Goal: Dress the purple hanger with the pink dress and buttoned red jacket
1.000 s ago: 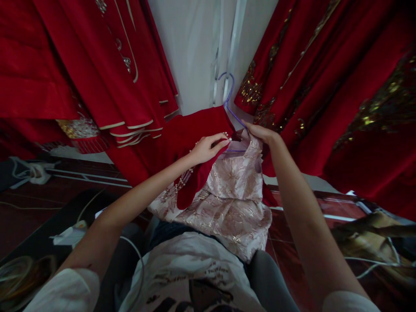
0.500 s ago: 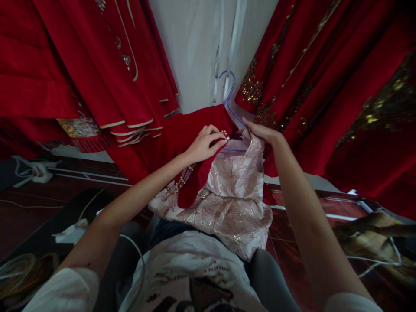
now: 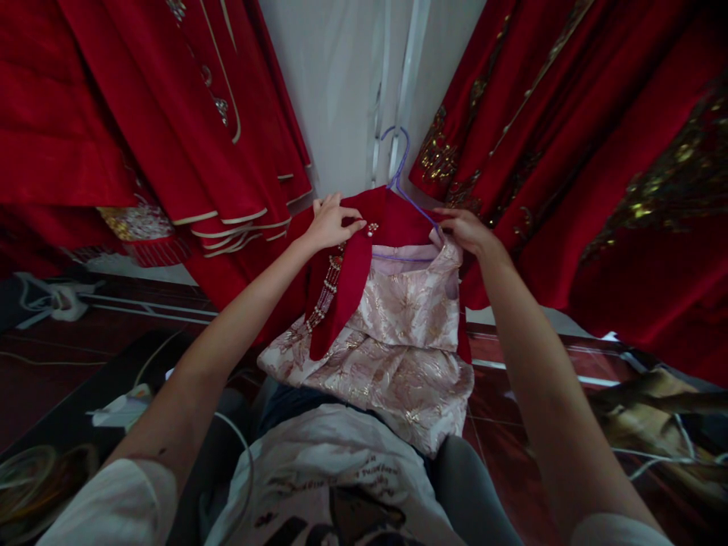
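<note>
Pale panel (image 3: 341,91) behind, red garments (image 3: 108,129) both sides. Pink brocade dress (image 3: 412,311) on purple hanger (image 3: 418,208) at the lap, red jacket (image 3: 346,296) partly over it. Left hand (image 3: 328,226) grip pinched on jacket edge; right hand (image 3: 467,230) by hanger shoulder, can't tell grip.

Dim light leaves the floor (image 3: 45,387) at left in shadow. Gold sequins (image 3: 439,161) glint. Wide-angle distortion stretches the edges.
</note>
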The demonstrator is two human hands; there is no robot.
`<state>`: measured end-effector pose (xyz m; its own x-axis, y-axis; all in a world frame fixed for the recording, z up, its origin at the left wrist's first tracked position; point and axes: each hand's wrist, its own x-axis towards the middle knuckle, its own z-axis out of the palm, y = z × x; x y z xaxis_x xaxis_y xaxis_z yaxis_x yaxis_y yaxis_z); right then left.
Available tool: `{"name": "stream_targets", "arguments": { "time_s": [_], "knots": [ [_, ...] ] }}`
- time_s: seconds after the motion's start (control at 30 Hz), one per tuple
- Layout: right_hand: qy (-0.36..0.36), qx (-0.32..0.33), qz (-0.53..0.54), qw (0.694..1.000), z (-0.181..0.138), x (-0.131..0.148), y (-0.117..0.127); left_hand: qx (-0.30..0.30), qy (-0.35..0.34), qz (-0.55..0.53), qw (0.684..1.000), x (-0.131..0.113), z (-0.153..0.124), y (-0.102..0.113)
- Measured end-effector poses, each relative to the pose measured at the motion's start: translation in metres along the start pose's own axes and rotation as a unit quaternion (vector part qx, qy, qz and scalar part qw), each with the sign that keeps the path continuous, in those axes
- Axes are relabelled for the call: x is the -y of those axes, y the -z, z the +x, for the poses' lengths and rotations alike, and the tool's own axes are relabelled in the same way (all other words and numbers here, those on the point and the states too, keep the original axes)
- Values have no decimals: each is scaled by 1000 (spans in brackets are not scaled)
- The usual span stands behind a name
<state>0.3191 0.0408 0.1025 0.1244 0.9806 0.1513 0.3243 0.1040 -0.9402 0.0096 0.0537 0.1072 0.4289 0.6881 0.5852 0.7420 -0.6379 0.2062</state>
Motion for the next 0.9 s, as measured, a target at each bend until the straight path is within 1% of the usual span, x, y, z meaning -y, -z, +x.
{"name": "stream_targets", "arguments": {
  "time_s": [0.03, 0.1, 0.17, 0.23, 0.3, 0.43, 0.5, 0.57, 0.63, 0.67, 0.73, 0.8, 0.83, 0.9],
  "knots": [
    [16, -25, -1, 1000, 4, -3, 4, 3, -4, -11, 1000, 2, 1, -2],
    [80, -73, -33, 994, 12, -7, 15, 10, -9, -37, 999, 4, 4, -7],
    [157, -112, -84, 978, 17, -11, 29, 18, -7, -62, 998, 5, 7, -14],
    [198, -135, -138, 961, 18, -14, 46, 20, 0, -82, 996, 4, 9, -20],
    [200, -152, -190, 949, 13, -17, 67, 18, 5, -95, 995, 2, 10, -24],
    [158, -149, -260, 941, -8, -19, 105, 14, 4, -92, 996, -1, 8, -26],
    [147, -153, -278, 937, -22, -16, 117, 5, 6, -76, 997, -2, 6, -26],
    [124, -167, -283, 936, -39, -10, 123, -9, 5, -61, 998, -3, 4, -25],
    [64, -160, -254, 952, -59, -3, 121, -21, 2, -54, 998, -4, 1, -26],
    [31, -140, -226, 964, -68, -1, 117, -25, 2, -52, 998, -5, 0, -26],
    [-10, -70, -151, 986, -83, 1, 102, -31, 6, -51, 998, -8, -2, -27],
    [-9, 11, -80, 997, -94, -1, 77, -33, 11, -51, 998, -9, -3, -27],
    [-8, 40, -57, 998, -97, -3, 62, -35, 14, -50, 998, -9, -3, -27],
    [34, 70, -44, 996, -101, -4, 27, -37, 19, -49, 998, -8, -4, -25]
  ]
}}
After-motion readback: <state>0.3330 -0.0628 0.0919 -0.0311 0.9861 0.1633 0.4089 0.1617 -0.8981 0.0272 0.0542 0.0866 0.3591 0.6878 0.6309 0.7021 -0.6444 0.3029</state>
